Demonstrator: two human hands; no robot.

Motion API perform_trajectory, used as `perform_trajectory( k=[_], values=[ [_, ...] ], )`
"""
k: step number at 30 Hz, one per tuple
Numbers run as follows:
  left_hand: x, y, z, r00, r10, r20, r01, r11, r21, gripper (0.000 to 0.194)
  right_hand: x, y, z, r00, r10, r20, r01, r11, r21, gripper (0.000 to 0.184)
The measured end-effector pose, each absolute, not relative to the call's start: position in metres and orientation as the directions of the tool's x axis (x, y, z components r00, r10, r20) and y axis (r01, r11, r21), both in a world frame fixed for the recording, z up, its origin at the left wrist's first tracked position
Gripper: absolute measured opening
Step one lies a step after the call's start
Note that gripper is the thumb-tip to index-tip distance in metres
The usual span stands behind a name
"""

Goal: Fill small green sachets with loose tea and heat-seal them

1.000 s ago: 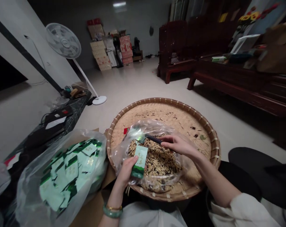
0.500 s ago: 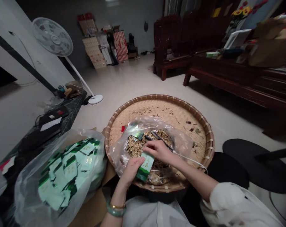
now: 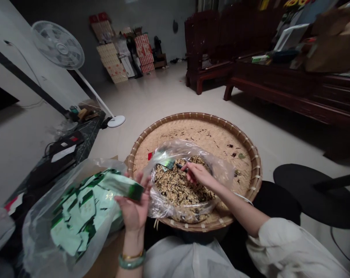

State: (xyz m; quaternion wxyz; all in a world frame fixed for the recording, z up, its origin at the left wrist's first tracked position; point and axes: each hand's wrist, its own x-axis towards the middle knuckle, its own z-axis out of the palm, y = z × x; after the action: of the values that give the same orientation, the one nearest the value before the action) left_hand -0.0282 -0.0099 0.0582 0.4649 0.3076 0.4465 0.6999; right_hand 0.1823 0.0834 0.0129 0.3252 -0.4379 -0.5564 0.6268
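Observation:
My left hand (image 3: pixel 134 206) is palm up over the edge of the clear bag of packets, its fingers spread. A green and pale-mint sachet (image 3: pixel 125 186), smeared by motion, is at its fingers and seems to be coming loose. Over the tray, my right hand (image 3: pixel 198 173) has its fingers closed around a dark tongs-shaped tool (image 3: pixel 179 166), mostly hidden by the hand. Below it lies an open clear bag (image 3: pixel 160 206) of loose, yellowish-brown dried flakes (image 3: pixel 175 189). Another green sachet (image 3: pixel 168 165) rests on the flakes.
The clear bag (image 3: pixel 37 239) at left holds many green sachets (image 3: pixel 88 208). The round woven tray (image 3: pixel 189 127) carries scattered dark bits. A white fan (image 3: pixel 115 121), a dark wooden table (image 3: pixel 267 88) and a black round base (image 3: pixel 305 193) stand around it.
My left hand has moved left with the sachet, from over the tray to the bag of sachets, and its fingers have spread. My right hand has left the sachet and closed on the tool.

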Motion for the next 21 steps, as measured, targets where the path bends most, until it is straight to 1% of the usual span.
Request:
perform_trajectory(
  k=[1,2,3,4,5,6,7,8,10,12,16,18,21],
  values=[
    [-0.031,-0.008,0.059,-0.392,0.915,0.098,-0.348,-0.246,0.905,0.079,0.183,0.085,0.01,-0.414,0.887,-0.203,0.108,-0.174,-0.979,0.048],
    [-0.032,-0.005,0.059,-0.361,0.921,0.149,-0.297,-0.265,0.917,0.08,0.184,0.086,0.008,-0.431,0.877,-0.213,0.156,-0.16,-0.975,0.044],
    [-0.03,-0.001,0.056,-0.275,0.949,0.158,-0.221,-0.222,0.95,0.074,0.184,0.086,0.006,-0.447,0.869,-0.211,0.217,-0.123,-0.968,0.04],
    [-0.025,0.006,0.051,-0.162,0.979,0.125,-0.095,-0.142,0.985,0.063,0.184,0.086,0.005,-0.461,0.866,-0.195,0.284,-0.064,-0.957,0.036],
    [-0.019,0.014,0.046,-0.039,0.997,0.073,0.085,-0.07,0.994,0.052,0.185,0.085,0.004,-0.472,0.866,-0.166,0.353,0.013,-0.936,0.031],
    [-0.012,0.023,0.04,0.068,0.997,0.028,0.29,-0.046,0.956,0.041,0.186,0.085,0.004,-0.48,0.868,-0.127,0.416,0.097,-0.904,0.028],
    [-0.005,0.034,0.036,0.105,0.994,0.039,0.471,-0.085,0.878,0.032,0.187,0.085,0.004,-0.486,0.87,-0.087,0.47,0.176,-0.865,0.025],
    [0.002,0.046,0.031,0.096,0.993,0.067,0.613,-0.112,0.782,0.028,0.189,0.085,0.005,-0.491,0.869,-0.054,0.515,0.24,-0.823,0.024],
    [0.011,0.069,0.026,0.073,0.994,0.085,0.791,-0.11,0.602,0.032,0.192,0.085,0.007,-0.506,0.862,-0.025,0.582,0.32,-0.748,0.024],
    [0.014,0.09,0.023,0.049,0.997,0.06,0.814,-0.075,0.576,0.035,0.195,0.085,0.011,-0.518,0.855,-0.018,0.623,0.362,-0.694,0.026],
    [0.007,0.114,0.014,0.01,1.0,-0.014,0.818,0.0,0.575,0.024,0.199,0.084,0.018,-0.506,0.862,-0.028,0.69,0.384,-0.614,0.029],
    [0.0,0.12,0.008,-0.004,1.0,-0.029,0.805,0.021,0.593,0.022,0.2,0.082,0.019,-0.498,0.867,-0.038,0.703,0.378,-0.602,0.028],
    [-0.012,0.123,-0.002,-0.009,0.999,-0.051,0.76,0.04,0.649,0.021,0.2,0.081,0.019,-0.487,0.872,-0.042,0.696,0.359,-0.621,0.026]
  ],
)
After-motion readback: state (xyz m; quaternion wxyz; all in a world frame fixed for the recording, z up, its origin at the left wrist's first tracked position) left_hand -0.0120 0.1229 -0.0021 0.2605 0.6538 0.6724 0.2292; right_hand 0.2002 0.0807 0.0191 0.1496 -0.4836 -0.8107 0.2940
